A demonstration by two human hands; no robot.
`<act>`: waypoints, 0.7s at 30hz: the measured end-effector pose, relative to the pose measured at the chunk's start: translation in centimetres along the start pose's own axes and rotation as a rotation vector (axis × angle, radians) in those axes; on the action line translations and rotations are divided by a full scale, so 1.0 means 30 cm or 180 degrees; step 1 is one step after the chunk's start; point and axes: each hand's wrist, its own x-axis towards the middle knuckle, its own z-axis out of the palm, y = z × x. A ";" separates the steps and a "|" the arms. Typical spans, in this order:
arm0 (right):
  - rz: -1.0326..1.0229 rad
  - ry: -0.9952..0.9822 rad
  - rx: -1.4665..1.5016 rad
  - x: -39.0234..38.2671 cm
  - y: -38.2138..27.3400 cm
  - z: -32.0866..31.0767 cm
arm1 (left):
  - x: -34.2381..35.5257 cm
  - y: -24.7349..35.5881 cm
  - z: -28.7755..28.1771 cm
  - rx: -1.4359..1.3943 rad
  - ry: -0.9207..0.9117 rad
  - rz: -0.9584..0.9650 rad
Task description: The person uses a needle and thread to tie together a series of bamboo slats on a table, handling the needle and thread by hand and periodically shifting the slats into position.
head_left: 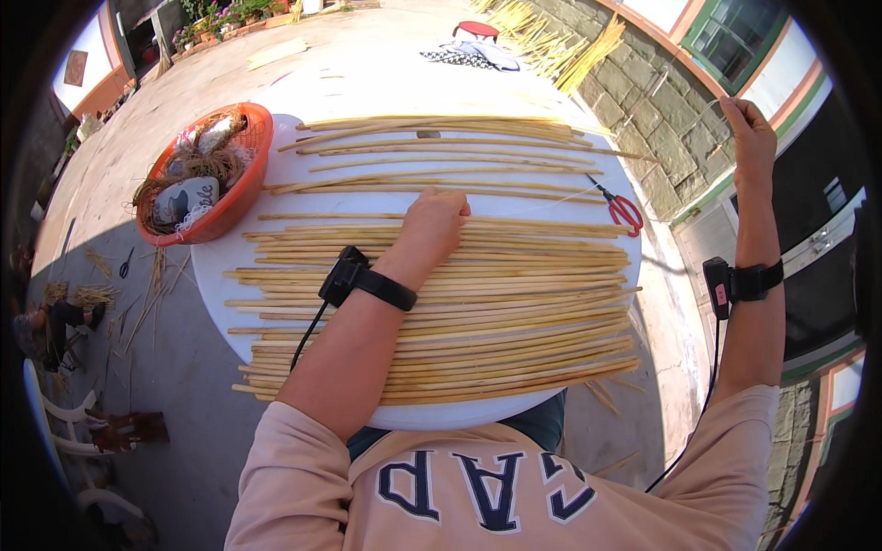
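Note:
Many pale yellow plant stalks lie side by side across a round white table. Over the far rows of the near bundle, my left hand is closed, its fingertips mostly hidden. My right hand is raised high at the far right with its fingers pinched. A thin white thread runs from beside my left hand out to the right, and a strand shows at the right fingertips. Red-handled scissors rest near the table's right edge. More loose stalks are spread beyond my left hand.
An orange basket holding twine and white thread bundles stands at the table's left edge. A patterned cloth and a red stool are farther back. Long stalks lean along a block wall.

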 end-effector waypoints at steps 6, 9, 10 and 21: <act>-0.0175 0.0009 -0.0655 0.176 0.077 0.063 | 0.005 -0.027 0.006 -0.0113 0.0045 0.0090; -0.0538 -0.0127 -0.0239 0.271 0.111 0.104 | 0.004 -0.034 0.009 -0.0062 0.0055 0.0152; -0.0494 -0.0106 -0.0422 0.301 0.114 0.118 | 0.005 -0.034 0.008 -0.0063 0.0057 0.0163; 0.0167 -0.1067 -0.0992 0.048 -0.002 0.375 | 0.003 -0.013 0.000 0.0033 0.0156 0.0074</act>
